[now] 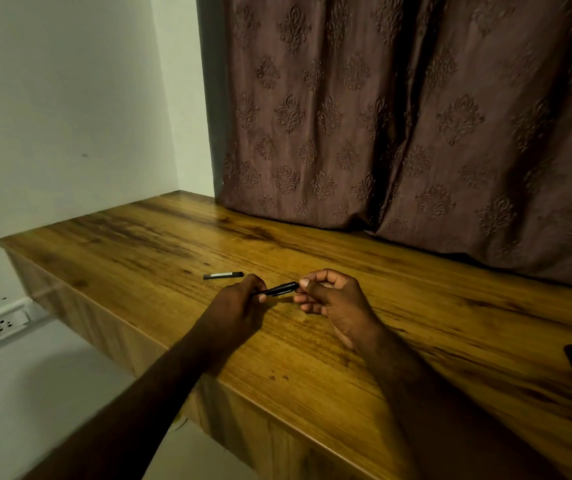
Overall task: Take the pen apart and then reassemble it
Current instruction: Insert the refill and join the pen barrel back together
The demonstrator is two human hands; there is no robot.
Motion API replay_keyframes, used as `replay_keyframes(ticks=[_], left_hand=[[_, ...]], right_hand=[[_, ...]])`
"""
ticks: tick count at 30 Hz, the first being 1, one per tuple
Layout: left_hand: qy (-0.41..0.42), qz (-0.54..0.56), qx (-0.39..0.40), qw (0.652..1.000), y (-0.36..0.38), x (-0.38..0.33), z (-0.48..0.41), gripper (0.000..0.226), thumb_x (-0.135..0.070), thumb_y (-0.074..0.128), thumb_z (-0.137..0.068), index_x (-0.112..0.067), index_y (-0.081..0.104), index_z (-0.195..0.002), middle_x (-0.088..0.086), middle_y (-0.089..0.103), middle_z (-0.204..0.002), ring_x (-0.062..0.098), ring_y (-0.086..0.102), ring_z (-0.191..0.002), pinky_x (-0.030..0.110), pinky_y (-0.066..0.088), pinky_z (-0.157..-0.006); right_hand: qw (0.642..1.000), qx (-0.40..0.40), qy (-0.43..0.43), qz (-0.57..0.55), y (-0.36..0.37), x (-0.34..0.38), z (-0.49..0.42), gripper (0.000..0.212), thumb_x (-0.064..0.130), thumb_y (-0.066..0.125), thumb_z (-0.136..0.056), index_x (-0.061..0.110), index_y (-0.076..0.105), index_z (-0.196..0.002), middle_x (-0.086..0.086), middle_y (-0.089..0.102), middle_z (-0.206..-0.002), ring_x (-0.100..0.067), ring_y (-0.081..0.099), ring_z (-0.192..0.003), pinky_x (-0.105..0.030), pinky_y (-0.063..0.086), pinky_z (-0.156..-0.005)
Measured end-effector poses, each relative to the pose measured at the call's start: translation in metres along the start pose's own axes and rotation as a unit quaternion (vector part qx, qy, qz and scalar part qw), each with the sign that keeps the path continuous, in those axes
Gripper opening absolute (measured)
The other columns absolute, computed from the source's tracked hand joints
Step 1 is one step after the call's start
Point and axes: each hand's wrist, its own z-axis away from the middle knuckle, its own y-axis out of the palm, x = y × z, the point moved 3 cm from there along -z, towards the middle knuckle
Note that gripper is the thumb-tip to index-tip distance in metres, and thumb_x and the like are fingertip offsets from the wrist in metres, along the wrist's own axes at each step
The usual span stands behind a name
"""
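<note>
Both forearms reach forward over the near edge of the counter (398, 292), bare to the elbow, and meet just above its surface. The left hand (239, 303) is turned knuckles up, fingers curled down and closed around one end of the pen body (279, 289), with a fingertip showing pale beneath the shaft. The right hand (329, 299) lies with its heel low near the wood and its fingers bent inward, thumb and forefinger pinched on the other end of that body, the remaining fingers tucked loosely beneath. The pen body is a thin, black, glossy tube that spans the short gap between the two hands, tilted slightly upward toward the right hand; whether its tip section is loosened or seated is hard to judge at this size. Just beyond the left hand, a separate pen piece (223, 275) lies flat on the counter: a short, straight, dark cylinder with a paler band along its middle, apart from both hands. The counter is a thick slab with a warm yellow-brown wood grain, dark streaks and a slight sheen. Behind the hands hangs a brown curtain (416, 116) embossed with a repeating damask motif, its hem resting on the wood. Below and left of the left forearm, a white wall socket (5, 325) sits on a plain pale wall.
</note>
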Motion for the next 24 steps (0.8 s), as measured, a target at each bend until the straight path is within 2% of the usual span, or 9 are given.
replay_keyframes(ticks=[7, 10, 12, 14, 18, 20, 22, 24], left_hand=[[-0.011, 0.001, -0.004, 1.0, 0.0, -0.001, 0.001, 0.018, -0.031, 0.051, -0.095, -0.014, 0.055, -0.091, -0.006, 0.057, -0.06, 0.006, 0.054, -0.052, 0.013, 0.031, -0.043], [-0.012, -0.001, -0.006, 1.0, -0.001, -0.001, 0.001, 0.023, -0.038, 0.046, -0.094, -0.016, 0.055, -0.09, -0.001, 0.06, -0.062, 0.011, 0.054, -0.051, 0.021, 0.035, -0.045], [-0.008, -0.003, -0.009, 1.0, -0.001, 0.0, 0.001, 0.023, -0.038, 0.045, -0.095, -0.017, 0.054, -0.09, -0.001, 0.059, -0.062, 0.01, 0.054, -0.051, 0.018, 0.033, -0.044], [-0.009, -0.01, -0.009, 1.0, -0.001, 0.001, 0.001, 0.023, -0.037, 0.046, -0.095, -0.016, 0.055, -0.091, -0.002, 0.059, -0.062, 0.01, 0.053, -0.051, 0.014, 0.031, -0.044], [-0.013, -0.009, -0.002, 1.0, -0.001, 0.001, 0.001, 0.022, -0.037, 0.047, -0.095, -0.017, 0.056, -0.09, -0.004, 0.059, -0.062, 0.009, 0.054, -0.052, 0.016, 0.033, -0.043], [-0.013, -0.011, 0.002, 1.0, -0.001, 0.001, 0.001, 0.021, -0.035, 0.048, -0.096, -0.017, 0.056, -0.091, -0.004, 0.058, -0.062, 0.01, 0.055, -0.054, 0.016, 0.033, -0.043], [-0.011, -0.012, 0.004, 1.0, 0.0, 0.001, 0.001, 0.018, -0.033, 0.05, -0.096, -0.018, 0.056, -0.09, -0.003, 0.059, -0.063, 0.011, 0.055, -0.053, 0.017, 0.034, -0.043], [-0.01, -0.012, 0.003, 1.0, 0.0, 0.001, 0.001, 0.017, -0.032, 0.05, -0.096, -0.018, 0.056, -0.09, -0.002, 0.06, -0.062, 0.013, 0.056, -0.052, 0.018, 0.033, -0.042]], right_hand=[[0.998, 0.016, -0.011, 0.053, 0.003, -0.001, -0.001, 0.011, 0.003, 0.058, -0.094, 0.001, 0.067, -0.1, -0.013, 0.071, -0.083, -0.017, 0.068, -0.069, -0.027, 0.055, -0.061], [0.997, 0.018, -0.011, 0.079, 0.003, -0.001, -0.001, 0.02, -0.001, 0.052, -0.096, 0.001, 0.065, -0.11, -0.013, 0.071, -0.087, -0.018, 0.068, -0.071, -0.027, 0.055, -0.062], [0.995, 0.011, -0.018, 0.101, 0.004, -0.002, -0.002, 0.025, -0.003, 0.049, -0.096, 0.001, 0.061, -0.117, -0.013, 0.071, -0.09, -0.018, 0.068, -0.07, -0.026, 0.055, -0.061], [0.989, -0.001, -0.029, 0.145, 0.007, -0.003, -0.003, 0.03, -0.004, 0.045, -0.097, 0.002, 0.058, -0.123, -0.011, 0.07, -0.094, -0.019, 0.067, -0.07, -0.028, 0.055, -0.061], [0.961, -0.013, -0.058, 0.271, 0.012, -0.004, -0.002, 0.036, 0.001, 0.04, -0.099, 0.008, 0.056, -0.13, -0.006, 0.069, -0.1, -0.016, 0.067, -0.069, -0.032, 0.055, -0.065], [0.946, -0.004, -0.067, 0.319, 0.015, -0.004, 0.0, 0.038, 0.002, 0.042, -0.099, 0.012, 0.055, -0.133, -0.002, 0.065, -0.097, -0.01, 0.062, -0.068, -0.022, 0.05, -0.061], [0.928, 0.017, -0.079, 0.363, 0.017, -0.005, 0.0, 0.041, 0.001, 0.044, -0.097, 0.013, 0.053, -0.135, 0.002, 0.058, -0.099, -0.006, 0.056, -0.076, -0.013, 0.04, -0.062], [0.917, 0.028, -0.092, 0.387, 0.018, -0.005, 0.0, 0.042, 0.002, 0.042, -0.098, 0.014, 0.052, -0.137, 0.004, 0.055, -0.1, 0.001, 0.048, -0.076, -0.01, 0.034, -0.063]])
